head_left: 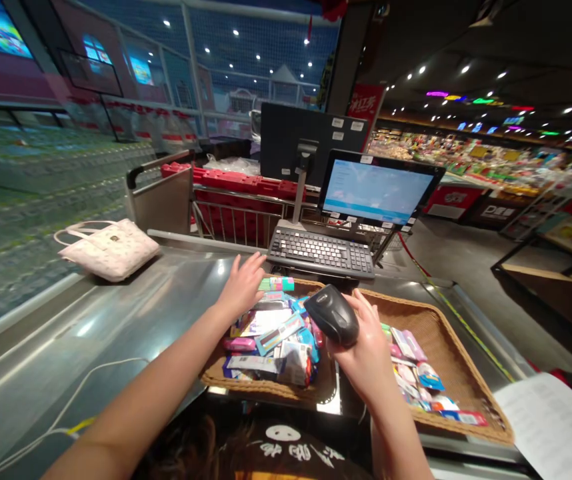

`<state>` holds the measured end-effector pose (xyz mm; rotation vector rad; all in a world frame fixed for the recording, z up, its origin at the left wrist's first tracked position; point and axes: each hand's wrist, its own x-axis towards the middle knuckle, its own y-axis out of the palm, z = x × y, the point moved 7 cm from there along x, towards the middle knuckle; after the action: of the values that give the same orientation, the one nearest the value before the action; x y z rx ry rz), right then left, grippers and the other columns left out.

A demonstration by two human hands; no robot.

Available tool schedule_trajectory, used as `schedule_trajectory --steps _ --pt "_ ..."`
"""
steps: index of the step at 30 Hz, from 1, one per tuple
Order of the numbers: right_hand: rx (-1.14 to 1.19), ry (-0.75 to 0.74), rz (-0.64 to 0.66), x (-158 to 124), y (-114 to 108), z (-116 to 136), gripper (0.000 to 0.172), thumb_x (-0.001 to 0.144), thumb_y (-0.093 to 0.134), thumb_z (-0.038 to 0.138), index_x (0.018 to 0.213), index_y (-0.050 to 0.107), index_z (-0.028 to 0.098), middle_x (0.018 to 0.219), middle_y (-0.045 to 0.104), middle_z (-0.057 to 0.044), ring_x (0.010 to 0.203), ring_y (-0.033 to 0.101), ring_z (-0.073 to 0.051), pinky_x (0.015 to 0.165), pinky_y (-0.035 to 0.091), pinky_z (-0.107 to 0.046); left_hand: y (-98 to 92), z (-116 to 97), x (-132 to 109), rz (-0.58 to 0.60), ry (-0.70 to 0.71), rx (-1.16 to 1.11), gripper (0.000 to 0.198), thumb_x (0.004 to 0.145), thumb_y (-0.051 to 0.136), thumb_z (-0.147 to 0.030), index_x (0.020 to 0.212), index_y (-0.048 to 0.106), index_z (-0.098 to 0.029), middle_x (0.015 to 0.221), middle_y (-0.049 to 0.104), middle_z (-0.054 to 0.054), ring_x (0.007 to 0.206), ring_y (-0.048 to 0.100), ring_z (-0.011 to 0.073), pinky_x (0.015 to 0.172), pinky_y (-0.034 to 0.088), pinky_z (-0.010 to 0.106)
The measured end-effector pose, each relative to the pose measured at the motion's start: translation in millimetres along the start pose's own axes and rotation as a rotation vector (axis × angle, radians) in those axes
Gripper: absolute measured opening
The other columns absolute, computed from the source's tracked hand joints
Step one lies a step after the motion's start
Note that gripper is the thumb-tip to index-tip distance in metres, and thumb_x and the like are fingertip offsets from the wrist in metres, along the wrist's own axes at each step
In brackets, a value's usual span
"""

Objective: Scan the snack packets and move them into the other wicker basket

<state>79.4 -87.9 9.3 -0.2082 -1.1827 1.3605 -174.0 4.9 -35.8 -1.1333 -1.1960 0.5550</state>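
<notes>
My right hand (pixel 366 343) grips a black handheld barcode scanner (pixel 333 315), its head pointing up and left above the gap between two wicker baskets. Stretched forward, my left hand (pixel 243 285) has its fingers apart over the far left corner of the left wicker basket (pixel 261 387); nothing shows in it. Close by its fingers lies a green and pink package (pixel 279 285). Small packaged goods (pixel 281 333) fill the left basket in a loose heap. In the right wicker basket (pixel 481 400), a smaller group of packages (pixel 419 373) lies along the near left side.
Behind the baskets stand a black keyboard (pixel 321 252), a lit monitor (pixel 379 187) and a second screen seen from its back (pixel 309 143). A pale handbag (pixel 116 250) rests on the metal counter (pixel 166 320). White cable (pixel 66 407) trails at left; paper sheets (pixel 556 420) lie at right.
</notes>
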Motion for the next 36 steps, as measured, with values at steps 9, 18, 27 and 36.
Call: schedule_trajectory --steps 9,18,27,36 --pt "0.030 0.008 0.043 -1 14 9 0.047 0.073 0.064 0.020 0.119 0.061 0.021 0.131 0.059 -0.012 0.141 0.037 -0.040 0.112 0.025 -0.072 38.3 20 -44 0.168 -0.068 -0.041 0.015 0.071 0.068 -0.019 0.086 0.066 -0.017 0.144 0.052 0.020 0.143 0.038 0.0357 0.116 0.016 0.068" --pt "0.043 0.027 0.045 -4 13 6 0.049 0.071 0.064 0.019 0.120 0.061 0.023 0.130 0.060 -0.013 0.141 0.039 -0.041 0.112 0.025 -0.072 59.8 30 -48 0.258 -0.120 -0.011 0.022 0.074 0.071 -0.030 0.092 0.069 -0.018 0.148 0.047 0.022 0.143 0.036 0.0377 0.113 0.019 0.071" --pt "0.053 0.065 0.115 -9 4 -9 0.042 0.069 0.063 0.014 0.110 0.066 0.022 0.128 0.061 -0.011 0.140 0.041 -0.037 0.115 0.028 -0.064 47.5 -29 -4 0.208 0.026 -0.125 0.026 0.085 0.066 -0.037 0.104 0.068 -0.019 0.152 0.044 0.019 0.144 0.036 0.0353 0.115 0.024 0.065" --pt "-0.095 0.159 -0.074 -29 -57 -68 0.047 0.070 0.061 0.016 0.117 0.060 0.020 0.126 0.062 -0.012 0.138 0.043 -0.037 0.113 0.032 -0.063 57.5 -147 62 0.197 0.306 -0.268 0.034 0.082 0.072 -0.042 0.107 0.066 -0.020 0.153 0.043 0.017 0.147 0.028 0.0359 0.115 0.021 0.067"
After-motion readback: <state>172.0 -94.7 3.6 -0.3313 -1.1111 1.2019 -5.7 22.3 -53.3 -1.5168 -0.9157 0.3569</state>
